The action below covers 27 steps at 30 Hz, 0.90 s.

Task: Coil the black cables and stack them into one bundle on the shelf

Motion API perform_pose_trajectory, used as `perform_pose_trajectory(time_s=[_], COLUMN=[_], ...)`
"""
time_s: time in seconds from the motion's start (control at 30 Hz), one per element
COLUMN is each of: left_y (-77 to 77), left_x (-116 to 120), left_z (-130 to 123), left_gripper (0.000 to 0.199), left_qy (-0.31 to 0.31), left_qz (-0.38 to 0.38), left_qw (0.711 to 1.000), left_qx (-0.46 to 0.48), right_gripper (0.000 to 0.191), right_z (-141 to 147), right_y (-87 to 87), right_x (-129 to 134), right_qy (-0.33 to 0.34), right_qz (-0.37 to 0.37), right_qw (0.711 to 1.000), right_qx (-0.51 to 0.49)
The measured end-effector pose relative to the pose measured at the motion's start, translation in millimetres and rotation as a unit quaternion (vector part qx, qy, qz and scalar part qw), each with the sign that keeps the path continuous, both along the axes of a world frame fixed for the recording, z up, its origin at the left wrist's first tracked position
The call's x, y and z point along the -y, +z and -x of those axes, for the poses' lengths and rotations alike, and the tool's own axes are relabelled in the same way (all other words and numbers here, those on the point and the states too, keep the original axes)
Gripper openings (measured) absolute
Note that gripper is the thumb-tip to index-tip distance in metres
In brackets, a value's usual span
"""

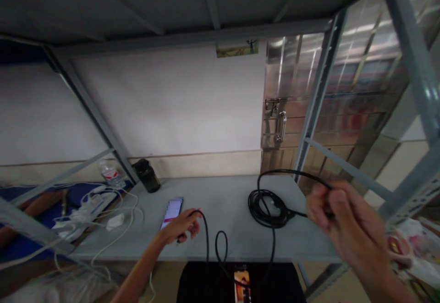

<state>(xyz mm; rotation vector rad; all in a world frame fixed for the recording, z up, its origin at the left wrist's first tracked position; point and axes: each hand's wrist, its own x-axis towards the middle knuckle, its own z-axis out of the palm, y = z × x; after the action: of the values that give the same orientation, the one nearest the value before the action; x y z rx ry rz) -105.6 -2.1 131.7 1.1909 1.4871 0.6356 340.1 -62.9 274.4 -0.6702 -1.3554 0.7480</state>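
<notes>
A long black cable (274, 243) runs between my two hands, hanging in loose loops in front of the table edge. My left hand (182, 227) is over the front left of the table, its curled fingers closed on one part of the cable. Raised at the right, my right hand (347, 220) is closed around another stretch of it. A flat round coil (254, 209) of black cable lies on the tabletop to the left of my right hand. Just behind my left hand is a phone (174, 207) with its screen lit.
On the grey table (220, 193) a dark bottle (147, 175) stands at the back left. White chargers and cords (115, 221) lie further left, near a water bottle (112, 174) and another person's arm (44, 203). Metal posts (319, 92) frame the table; a metal door (285, 78) is behind.
</notes>
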Motion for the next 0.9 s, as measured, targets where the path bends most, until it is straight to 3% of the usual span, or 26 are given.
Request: perform_pose_trajectory(time_s=[0.07,0.17,0.27,0.37,0.5,0.6,0.67,0.77,0.9], left_y=[-9.6,-21.9,-39.8,-63.8,-91.2,-99.8,-99.6,-92.2,-74.3], left_x=[-10,-23,-26,-19,-4,3,6,11,21], left_z=[-19,-36,-42,-40,-36,-37,-38,-38,-37], left_gripper=[0.067,0.065,0.067,0.067,0.064,0.069,0.074,0.078,0.065], left_qy=[0.02,0.129,0.233,0.252,0.253,0.263,0.272,0.275,0.261], left_qz=[-0.022,-0.093,-0.155,-0.171,-0.176,-0.168,-0.147,-0.125,-0.129], left_qw=[0.996,0.966,0.931,0.929,0.931,0.928,0.927,0.923,0.92], left_qx=[0.083,0.204,0.236,0.21,0.197,0.204,0.213,0.238,0.261], right_gripper=[0.029,0.027,0.028,0.026,0.025,0.025,0.023,0.02,0.032], right_z=[30,68,91,111,144,170,184,196,198], right_y=[11.8,28.1,20.0,-21.3,-106.4,-168.6,-200.9,-229.7,-237.1], right_x=[-18,-37,-50,-63,-84,-95,-100,-101,-104], right_qy=[0.053,0.083,0.105,0.133,0.143,0.144,0.143,0.152,0.159], right_qz=[-0.02,-0.075,-0.099,-0.093,-0.066,-0.035,-0.025,0.008,0.085], right_qw=[0.998,0.993,0.98,0.957,0.931,0.915,0.905,0.893,0.892], right_qx=[-0.002,0.042,0.137,0.241,0.33,0.375,0.401,0.424,0.415])
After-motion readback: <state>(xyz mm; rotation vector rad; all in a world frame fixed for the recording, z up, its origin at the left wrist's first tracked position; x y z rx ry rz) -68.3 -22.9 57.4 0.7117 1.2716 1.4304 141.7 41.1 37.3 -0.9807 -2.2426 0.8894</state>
